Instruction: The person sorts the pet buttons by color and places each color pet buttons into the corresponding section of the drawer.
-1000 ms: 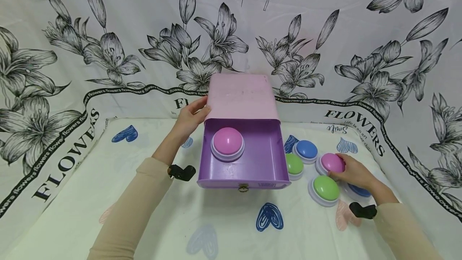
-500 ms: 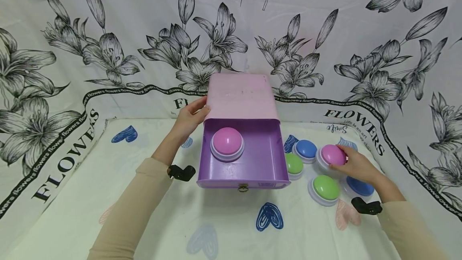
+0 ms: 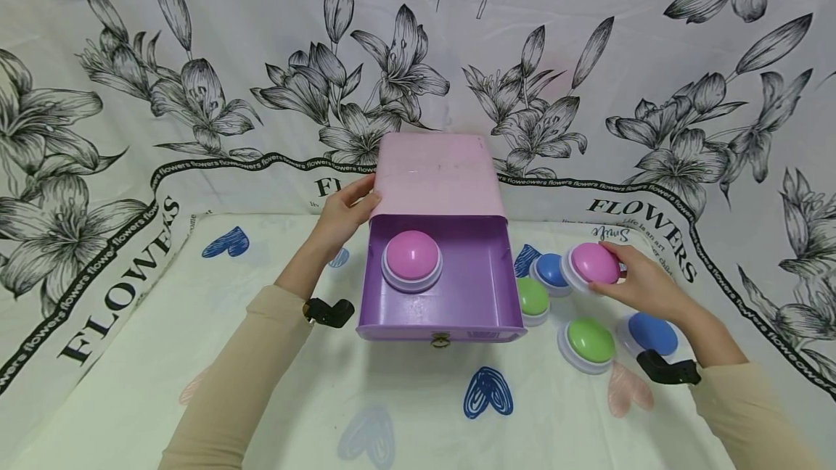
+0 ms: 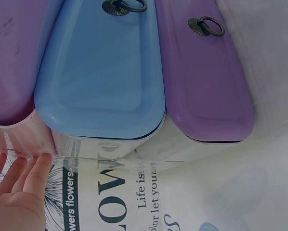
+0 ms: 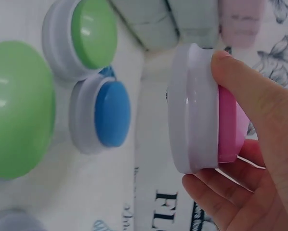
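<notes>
My right hand (image 3: 646, 285) holds a push button with a pink dome (image 3: 595, 263) and white base by its rim, raised over the cloth. In the right wrist view, thumb and fingers grip the white base (image 5: 193, 110) from opposite sides. My left hand (image 3: 346, 212) rests against the left side of a pink drawer cabinet (image 3: 437, 174), its fairly straight fingers (image 4: 37, 175) touching the wall. The cabinet's top purple drawer (image 3: 470, 296) is pulled out; inside, at its left, sits another pink button (image 3: 412, 258). Below it, the blue drawer (image 4: 105, 77) and lower purple drawer (image 4: 211, 82) are closed.
Right of the drawer lie a green button (image 3: 532, 297), a blue button (image 3: 551, 270), a second green button (image 3: 591, 343) and another blue button (image 3: 652, 334). A white cloth printed with hearts (image 3: 488, 392) covers the surface; a floral curtain (image 3: 294, 85) hangs behind.
My right hand has lifted the pink button off the cloth and moved it up and slightly left, uncovering the blue button near the wrist. The left hand has stayed still.
</notes>
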Tool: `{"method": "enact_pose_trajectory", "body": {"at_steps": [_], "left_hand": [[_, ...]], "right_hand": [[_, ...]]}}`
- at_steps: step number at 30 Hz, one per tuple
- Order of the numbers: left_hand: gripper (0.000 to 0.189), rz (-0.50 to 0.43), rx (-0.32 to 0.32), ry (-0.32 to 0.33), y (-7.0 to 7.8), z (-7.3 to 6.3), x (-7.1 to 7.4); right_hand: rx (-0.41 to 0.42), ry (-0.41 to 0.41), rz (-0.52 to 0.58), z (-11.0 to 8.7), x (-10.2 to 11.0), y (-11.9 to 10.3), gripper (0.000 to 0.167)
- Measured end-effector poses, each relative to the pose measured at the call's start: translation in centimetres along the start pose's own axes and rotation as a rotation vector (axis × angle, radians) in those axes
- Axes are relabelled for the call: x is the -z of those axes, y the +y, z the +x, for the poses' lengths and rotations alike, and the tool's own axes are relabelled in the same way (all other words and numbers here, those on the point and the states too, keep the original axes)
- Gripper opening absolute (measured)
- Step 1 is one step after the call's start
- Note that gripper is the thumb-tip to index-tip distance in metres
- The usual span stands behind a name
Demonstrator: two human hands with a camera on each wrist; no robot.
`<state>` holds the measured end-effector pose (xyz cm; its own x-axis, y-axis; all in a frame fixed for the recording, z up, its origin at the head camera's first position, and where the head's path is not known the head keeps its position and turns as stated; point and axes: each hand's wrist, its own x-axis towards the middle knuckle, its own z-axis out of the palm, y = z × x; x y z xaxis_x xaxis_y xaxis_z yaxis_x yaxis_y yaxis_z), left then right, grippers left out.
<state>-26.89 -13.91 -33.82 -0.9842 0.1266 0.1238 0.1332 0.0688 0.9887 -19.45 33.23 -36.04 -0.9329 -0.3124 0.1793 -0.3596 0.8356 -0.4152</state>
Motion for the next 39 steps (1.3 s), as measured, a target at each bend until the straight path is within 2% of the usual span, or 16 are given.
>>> {"method": "enact_pose_trajectory", "body": {"at_steps": [5, 7, 12, 14, 26, 34, 39], "left_hand": [[0.053, -0.002, 0.003, -0.009, 0.0, 0.0, 0.1], [0.053, -0.007, 0.014, -0.019, 0.7, -0.3, 0.0], [0.053, -0.004, 0.016, -0.015, 0.6, -0.2, 0.0], [0.053, 0.002, 0.007, -0.006, -0.1, 0.1, 0.1], [0.052, 0.001, 0.003, -0.003, 0.0, 0.0, 0.0], [0.052, -0.002, 0.004, 0.002, -0.1, 0.1, 0.1], [0.053, -0.001, 0.009, -0.008, 0.0, 0.2, 0.1]], "right_hand": [[0.064, 0.016, -0.004, 0.5, 0.7, -1.9, 0.076], [0.079, 0.011, -0.008, 0.7, 1.0, -2.6, 0.076], [0.123, 0.002, -0.052, 1.3, 1.8, -4.4, 0.076], [0.139, 0.001, -0.059, 1.6, 2.1, -5.2, 0.076], [0.212, -0.004, -0.051, 2.6, 3.9, -10.3, 0.079], [0.333, -0.034, -0.026, 3.5, 3.9, -13.0, 0.078], [0.372, -0.083, -0.013, 4.2, 3.4, -14.3, 0.08]]}}
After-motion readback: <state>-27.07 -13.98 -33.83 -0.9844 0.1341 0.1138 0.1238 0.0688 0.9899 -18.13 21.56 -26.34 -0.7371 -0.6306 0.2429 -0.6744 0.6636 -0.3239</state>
